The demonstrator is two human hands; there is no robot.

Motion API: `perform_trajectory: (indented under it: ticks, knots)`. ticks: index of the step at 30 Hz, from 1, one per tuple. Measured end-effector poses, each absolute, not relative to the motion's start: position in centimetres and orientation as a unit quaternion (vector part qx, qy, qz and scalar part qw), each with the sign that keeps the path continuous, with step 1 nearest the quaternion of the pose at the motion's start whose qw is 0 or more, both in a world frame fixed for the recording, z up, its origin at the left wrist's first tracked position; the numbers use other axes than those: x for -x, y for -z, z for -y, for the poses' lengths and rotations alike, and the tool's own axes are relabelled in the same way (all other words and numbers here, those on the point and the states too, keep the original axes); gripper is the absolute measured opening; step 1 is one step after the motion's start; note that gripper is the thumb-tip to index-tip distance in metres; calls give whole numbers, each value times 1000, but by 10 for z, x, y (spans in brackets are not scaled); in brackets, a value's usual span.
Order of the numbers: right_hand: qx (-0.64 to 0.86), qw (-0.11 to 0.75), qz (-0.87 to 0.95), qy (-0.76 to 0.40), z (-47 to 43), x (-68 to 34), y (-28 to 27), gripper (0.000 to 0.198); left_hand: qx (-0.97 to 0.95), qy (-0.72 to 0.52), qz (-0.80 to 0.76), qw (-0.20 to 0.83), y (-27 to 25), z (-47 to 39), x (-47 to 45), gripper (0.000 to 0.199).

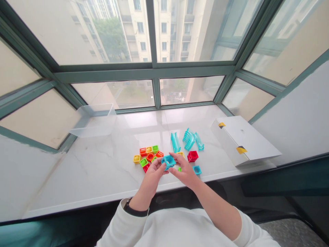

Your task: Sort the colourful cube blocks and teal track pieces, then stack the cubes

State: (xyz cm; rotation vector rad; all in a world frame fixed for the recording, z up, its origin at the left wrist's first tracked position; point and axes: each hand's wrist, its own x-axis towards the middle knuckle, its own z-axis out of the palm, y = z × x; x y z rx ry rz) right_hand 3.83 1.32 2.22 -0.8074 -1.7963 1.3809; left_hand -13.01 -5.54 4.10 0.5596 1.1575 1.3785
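A blue hollow cube block [169, 162] with a round opening is held between my two hands, just above the front part of the white sill. My left hand [154, 171] grips its left side, thumb in front. The fingers of my right hand [184, 171] close on its right side. Several red, orange, yellow and green blocks lie behind and left of my left hand, among them a yellow block [137, 159] and a green block [155, 149]. Right of my right hand are a red block [192, 156] and another blue block [197, 170]. My right hand partly covers a yellow block [181, 154].
Behind the blocks lie translucent turquoise track pieces, one straight [175, 142] and one curved [189, 139]. A clear plastic bin [94, 127] stands at the back left. On the right sits a white box [244, 139] with yellow-black tabs. Windows enclose the marble sill [102, 175].
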Motion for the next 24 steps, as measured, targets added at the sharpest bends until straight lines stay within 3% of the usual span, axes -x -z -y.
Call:
perform_trajectory:
  ticks: [4,24]
  knots:
    - [335,355,720,-494,-12,-40,-25,71,-256,-585,-498,587,-39,55,125,50]
    - [417,393,710,-409,-9,-109,-21,64,-303,-512,-519,614,-21,51,117,51]
